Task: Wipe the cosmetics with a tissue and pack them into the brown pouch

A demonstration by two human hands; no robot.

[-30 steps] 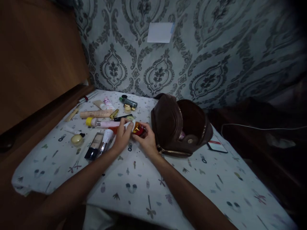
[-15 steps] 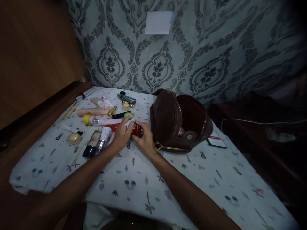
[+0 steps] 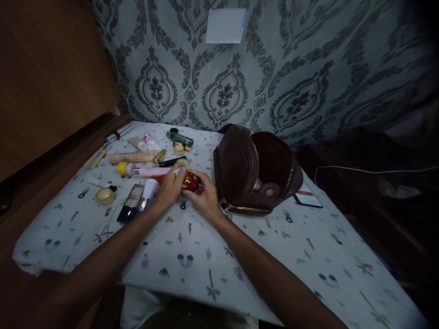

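Observation:
My right hand (image 3: 206,196) is closed around a small red bottle with a gold band (image 3: 193,182), held just above the cloth. My left hand (image 3: 170,185) is closed at the gold end of that bottle, with something whitish between its fingers. Beneath and beside the left hand lie a pink tube (image 3: 151,172), an orange-red item (image 3: 158,180) partly hidden by the fingers, and a white-handled brush (image 3: 150,189). A foundation bottle with a dark cap (image 3: 133,198) rests left of the brush. Close to the right hand stands an open brown leather bag (image 3: 236,164).
Several cosmetics, among them a long beige tube (image 3: 132,157), a green-capped bottle (image 3: 181,138) and a round cream-lidded jar (image 3: 105,196), lie on the patterned cloth (image 3: 192,274). A phone (image 3: 308,198) lies right of the bag. Behind is a patterned wall (image 3: 222,91); a wooden panel (image 3: 51,77) borders the left.
The red bottle has turned slightly between my hands, showing more of its gold part. Both hands have shifted a little left; the view has tilted slightly.

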